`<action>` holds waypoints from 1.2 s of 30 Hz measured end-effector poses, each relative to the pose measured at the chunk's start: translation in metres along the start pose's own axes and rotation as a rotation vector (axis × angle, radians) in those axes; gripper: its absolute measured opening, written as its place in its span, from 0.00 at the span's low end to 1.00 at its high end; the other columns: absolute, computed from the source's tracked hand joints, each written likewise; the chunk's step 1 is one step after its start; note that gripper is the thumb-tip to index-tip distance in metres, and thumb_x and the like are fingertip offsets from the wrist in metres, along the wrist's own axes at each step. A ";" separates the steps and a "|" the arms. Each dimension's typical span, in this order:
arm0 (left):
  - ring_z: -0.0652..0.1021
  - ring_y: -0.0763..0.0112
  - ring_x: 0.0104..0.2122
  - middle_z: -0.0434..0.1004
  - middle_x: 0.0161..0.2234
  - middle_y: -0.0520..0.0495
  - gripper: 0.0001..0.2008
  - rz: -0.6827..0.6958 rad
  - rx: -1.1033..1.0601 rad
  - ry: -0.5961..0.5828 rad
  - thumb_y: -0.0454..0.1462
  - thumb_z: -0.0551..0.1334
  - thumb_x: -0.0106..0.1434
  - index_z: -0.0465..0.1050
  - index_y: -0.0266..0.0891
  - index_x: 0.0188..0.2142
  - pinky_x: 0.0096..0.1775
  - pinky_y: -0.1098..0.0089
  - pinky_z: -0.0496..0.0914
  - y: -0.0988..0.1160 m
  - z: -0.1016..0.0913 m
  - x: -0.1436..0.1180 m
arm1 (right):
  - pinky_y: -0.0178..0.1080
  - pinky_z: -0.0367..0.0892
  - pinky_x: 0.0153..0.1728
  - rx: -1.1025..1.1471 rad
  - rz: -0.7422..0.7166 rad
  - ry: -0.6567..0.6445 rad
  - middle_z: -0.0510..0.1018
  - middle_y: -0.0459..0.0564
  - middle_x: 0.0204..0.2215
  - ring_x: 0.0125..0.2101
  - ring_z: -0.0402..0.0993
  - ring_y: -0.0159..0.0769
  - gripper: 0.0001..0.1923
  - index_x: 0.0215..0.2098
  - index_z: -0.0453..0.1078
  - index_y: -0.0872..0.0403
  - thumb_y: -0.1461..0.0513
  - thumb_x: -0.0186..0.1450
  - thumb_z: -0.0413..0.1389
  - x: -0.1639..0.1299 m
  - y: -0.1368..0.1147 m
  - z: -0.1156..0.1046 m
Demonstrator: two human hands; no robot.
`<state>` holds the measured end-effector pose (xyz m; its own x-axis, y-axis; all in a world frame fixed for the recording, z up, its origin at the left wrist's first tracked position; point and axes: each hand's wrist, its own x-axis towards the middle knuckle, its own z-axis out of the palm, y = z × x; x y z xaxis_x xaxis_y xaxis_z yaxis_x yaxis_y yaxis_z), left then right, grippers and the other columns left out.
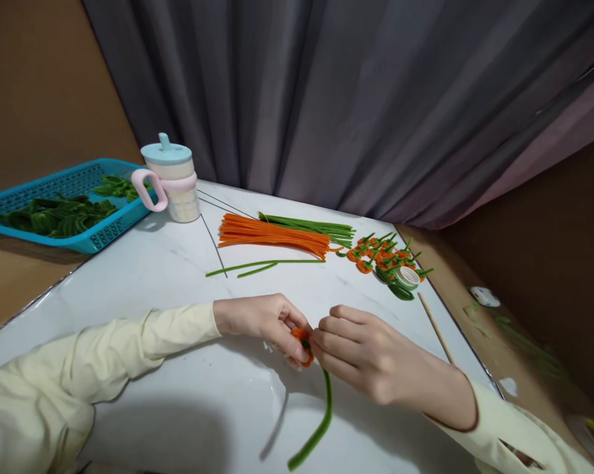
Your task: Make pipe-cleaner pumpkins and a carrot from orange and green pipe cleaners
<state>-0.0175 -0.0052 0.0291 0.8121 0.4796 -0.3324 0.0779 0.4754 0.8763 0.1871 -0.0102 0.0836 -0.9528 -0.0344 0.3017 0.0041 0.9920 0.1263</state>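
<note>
My left hand and my right hand meet over the white table, both pinching a small orange pipe-cleaner flower. Its green pipe-cleaner stem curves down toward the front edge. Farther back lie a bundle of orange pipe cleaners, a bundle of green pipe cleaners and two loose green pieces. A pile of finished orange flowers with green stems sits at the right.
A blue basket of green pipe-cleaner leaves stands at the left, beside a cup with a pink handle. A small white roll and a thin wooden stick lie near the right edge. A grey curtain hangs behind.
</note>
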 end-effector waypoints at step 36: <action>0.65 0.76 0.22 0.64 0.25 0.54 0.17 0.446 0.845 0.246 0.27 0.55 0.55 0.60 0.38 0.45 0.24 0.76 0.57 0.000 0.030 -0.008 | 0.27 0.55 0.15 0.850 0.959 -0.270 0.65 0.40 0.09 0.11 0.61 0.24 0.12 0.15 0.63 0.56 0.73 0.52 0.48 0.016 -0.002 0.002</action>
<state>-0.0064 -0.0309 0.0420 0.7317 0.6727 0.1099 0.2593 -0.4239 0.8678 0.1713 -0.0120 0.0864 -0.7089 0.6505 -0.2727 0.6133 0.3776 -0.6937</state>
